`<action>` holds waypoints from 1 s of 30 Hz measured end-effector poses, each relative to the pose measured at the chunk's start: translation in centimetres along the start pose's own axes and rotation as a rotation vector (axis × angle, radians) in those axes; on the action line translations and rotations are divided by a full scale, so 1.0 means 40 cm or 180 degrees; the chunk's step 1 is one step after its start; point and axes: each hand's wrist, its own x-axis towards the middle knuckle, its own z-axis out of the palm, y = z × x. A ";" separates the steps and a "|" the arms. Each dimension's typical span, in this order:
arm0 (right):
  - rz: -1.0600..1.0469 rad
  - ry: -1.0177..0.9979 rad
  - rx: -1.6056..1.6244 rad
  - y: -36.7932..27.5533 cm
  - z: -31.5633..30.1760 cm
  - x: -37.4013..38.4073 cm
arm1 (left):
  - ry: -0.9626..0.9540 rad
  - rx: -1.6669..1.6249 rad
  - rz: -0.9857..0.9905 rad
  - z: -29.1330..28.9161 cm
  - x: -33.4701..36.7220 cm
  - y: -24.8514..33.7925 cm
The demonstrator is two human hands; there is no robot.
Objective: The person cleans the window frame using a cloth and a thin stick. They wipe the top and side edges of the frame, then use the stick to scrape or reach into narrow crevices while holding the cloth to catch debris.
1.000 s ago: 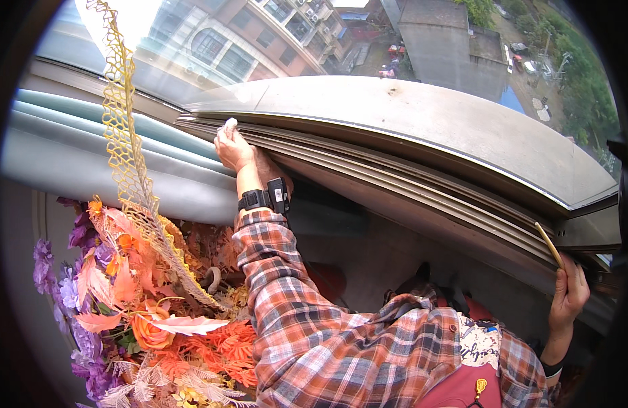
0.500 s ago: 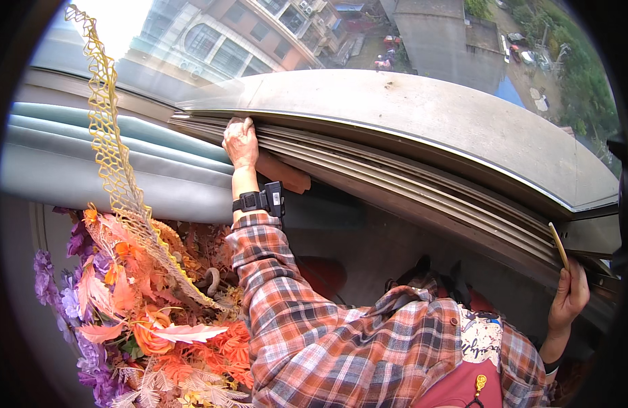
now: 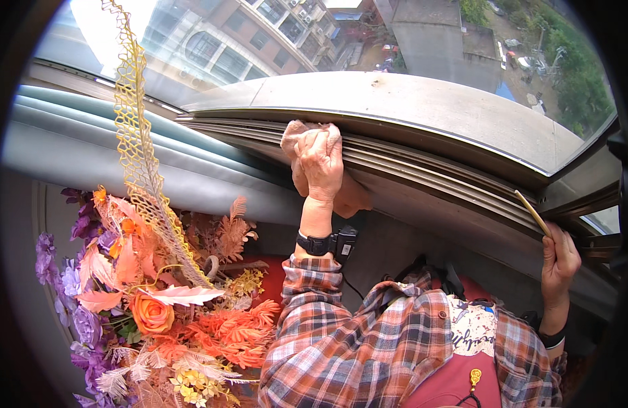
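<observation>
A pinkish-brown cloth (image 3: 353, 196) is bunched in my left hand (image 3: 319, 166), whose fingers are closed over it. The hand presses the cloth onto the grooved window track (image 3: 423, 163), and a loose end hangs below on the near side. At the right end of the track, my right hand (image 3: 561, 262) grips a thin yellowish stick (image 3: 533, 213). The stick slants up and to the left from the fingers, its tip beside the track's rails.
Grey-green curtain (image 3: 212, 183) is gathered left of my left hand. Artificial flowers (image 3: 153, 313) in orange and purple fill the lower left, with a tall yellow mesh strip (image 3: 132, 115) rising from them. A pale outer ledge (image 3: 395, 95) lies beyond the track.
My left hand has moved right along the track with the cloth, more of which now shows above the fingers. My right hand and the stick have shifted slightly left and up.
</observation>
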 end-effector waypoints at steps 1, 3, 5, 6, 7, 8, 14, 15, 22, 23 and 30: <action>-0.0014 0.0038 0.0073 -0.001 0.006 0.014 | 0.0074 -0.0186 0.0020 0.005 -0.002 0.031; -0.0150 0.0168 0.0033 0.001 0.024 0.034 | 0.0074 -0.0297 0.0130 0.015 -0.003 0.088; -0.0231 0.0240 0.0005 0.008 0.037 0.052 | 0.0073 -0.0679 0.0121 0.031 -0.006 0.147; -0.0244 0.0252 0.0048 0.015 0.045 0.061 | 0.0032 -0.0990 0.0079 0.043 -0.010 0.179; -0.0162 0.0237 0.0060 0.024 0.052 0.069 | -0.0019 -0.1313 0.0041 0.057 -0.017 0.213; -0.0227 0.0274 0.0114 0.034 0.061 0.073 | -0.0061 -0.1430 0.0270 0.072 -0.029 0.247; -0.0075 0.0207 0.0863 0.097 0.093 0.046 | -0.0849 -0.3210 0.0010 0.145 -0.122 0.395; 0.0027 0.0155 0.0857 0.104 0.093 0.027 | -0.0917 -0.3535 -0.0329 0.140 -0.113 0.382; 0.0586 0.0343 0.0656 0.146 0.056 -0.112 | 0.0620 -0.3252 -0.0988 0.088 -0.019 0.287; 0.0653 0.0378 0.0647 0.150 0.051 -0.127 | 0.0232 -0.2779 -0.0789 0.097 -0.025 0.290; 0.0915 0.0625 0.0517 0.135 0.044 -0.196 | -0.0116 -0.1542 0.1153 0.181 -0.124 0.389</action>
